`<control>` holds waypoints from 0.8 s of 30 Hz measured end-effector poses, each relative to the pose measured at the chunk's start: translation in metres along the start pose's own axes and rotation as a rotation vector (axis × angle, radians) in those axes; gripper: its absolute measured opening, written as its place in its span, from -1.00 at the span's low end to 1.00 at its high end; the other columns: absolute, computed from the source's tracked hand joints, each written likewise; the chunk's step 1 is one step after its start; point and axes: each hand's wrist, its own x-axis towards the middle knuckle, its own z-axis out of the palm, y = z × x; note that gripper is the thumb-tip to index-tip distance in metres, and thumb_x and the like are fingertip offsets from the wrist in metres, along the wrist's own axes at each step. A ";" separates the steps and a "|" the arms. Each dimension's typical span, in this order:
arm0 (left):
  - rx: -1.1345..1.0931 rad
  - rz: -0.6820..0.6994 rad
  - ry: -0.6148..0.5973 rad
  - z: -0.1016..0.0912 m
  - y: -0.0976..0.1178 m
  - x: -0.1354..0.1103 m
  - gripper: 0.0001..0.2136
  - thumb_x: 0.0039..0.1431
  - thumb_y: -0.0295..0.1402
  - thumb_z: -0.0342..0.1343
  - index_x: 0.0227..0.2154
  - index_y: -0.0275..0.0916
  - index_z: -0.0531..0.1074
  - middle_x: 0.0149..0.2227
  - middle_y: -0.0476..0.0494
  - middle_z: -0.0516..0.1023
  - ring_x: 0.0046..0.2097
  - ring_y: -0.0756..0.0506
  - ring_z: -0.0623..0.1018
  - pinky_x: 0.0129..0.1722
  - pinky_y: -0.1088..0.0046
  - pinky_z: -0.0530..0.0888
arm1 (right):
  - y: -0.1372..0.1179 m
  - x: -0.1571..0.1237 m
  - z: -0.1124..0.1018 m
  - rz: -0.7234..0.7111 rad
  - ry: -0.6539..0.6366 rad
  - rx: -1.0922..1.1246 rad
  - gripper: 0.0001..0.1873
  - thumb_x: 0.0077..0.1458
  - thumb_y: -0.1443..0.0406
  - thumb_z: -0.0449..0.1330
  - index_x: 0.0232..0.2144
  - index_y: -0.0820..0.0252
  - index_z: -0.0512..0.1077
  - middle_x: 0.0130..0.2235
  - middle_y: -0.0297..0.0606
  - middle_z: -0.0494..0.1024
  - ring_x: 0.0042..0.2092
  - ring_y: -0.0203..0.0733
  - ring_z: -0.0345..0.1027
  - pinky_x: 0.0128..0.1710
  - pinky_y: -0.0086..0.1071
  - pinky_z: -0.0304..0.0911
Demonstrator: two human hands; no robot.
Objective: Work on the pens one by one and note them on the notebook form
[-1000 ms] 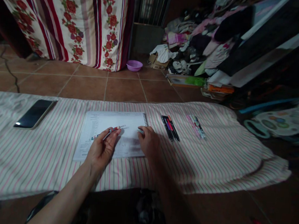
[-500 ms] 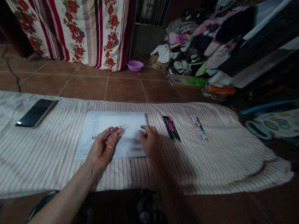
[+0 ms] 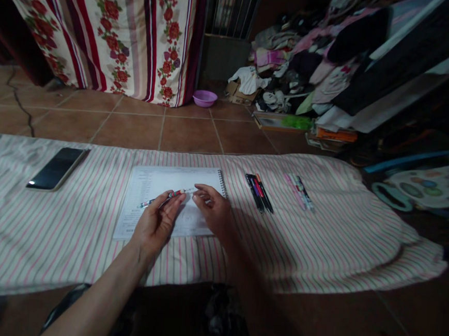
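My left hand [image 3: 157, 224] is closed on a pen [image 3: 166, 197] with a red band, holding it level over a spiral notebook [image 3: 156, 186] that lies open on a striped cloth [image 3: 320, 232]. My right hand [image 3: 213, 211] is over the notebook's right half, its fingertips pinched at the pen's right end. To the right of the notebook lie a bundle of dark pens [image 3: 259, 192] and a bundle of light pens [image 3: 299, 191].
A black phone [image 3: 58, 168] lies on the cloth at the left. Beyond the cloth are brown floor tiles [image 3: 134, 127], a floral curtain [image 3: 114, 30], a purple bowl [image 3: 204, 98] and a heap of clothes [image 3: 306, 65]. A colourful toy [image 3: 421, 186] sits at the right.
My right hand has moved left from the notebook's right edge to the pen's tip. The left hand keeps holding the pen in nearly the same place.
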 end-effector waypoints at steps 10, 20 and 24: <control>0.017 -0.031 0.005 0.001 -0.002 0.000 -0.83 0.17 -0.63 -0.11 -0.42 -0.45 0.37 -0.45 -0.30 0.56 -0.37 -0.11 0.60 -0.42 0.57 0.56 | -0.004 0.000 0.005 -0.003 0.026 -0.035 -0.77 0.01 0.29 0.13 -0.23 0.15 0.46 -0.30 -0.26 0.57 -0.33 -0.28 0.42 -0.40 -0.46 0.31; 0.043 -0.027 0.015 0.001 -0.003 -0.001 -0.83 0.16 -0.62 -0.10 -0.44 -0.45 0.39 -0.44 -0.30 0.56 -0.35 -0.11 0.60 -0.40 0.57 0.56 | -0.007 0.001 0.003 -0.010 0.044 -0.067 -0.82 0.01 0.30 0.10 -0.33 0.16 0.49 -0.36 -0.30 0.58 -0.40 -0.29 0.40 -0.39 -0.45 0.29; 0.048 -0.017 0.020 0.001 -0.003 -0.002 -0.82 0.16 -0.62 -0.10 -0.44 -0.45 0.39 -0.44 -0.30 0.56 -0.35 -0.11 0.60 -0.40 0.57 0.56 | -0.006 0.001 0.003 -0.003 0.045 -0.062 -0.82 0.00 0.30 0.12 -0.33 0.16 0.49 -0.37 -0.31 0.58 -0.41 -0.30 0.39 -0.39 -0.46 0.29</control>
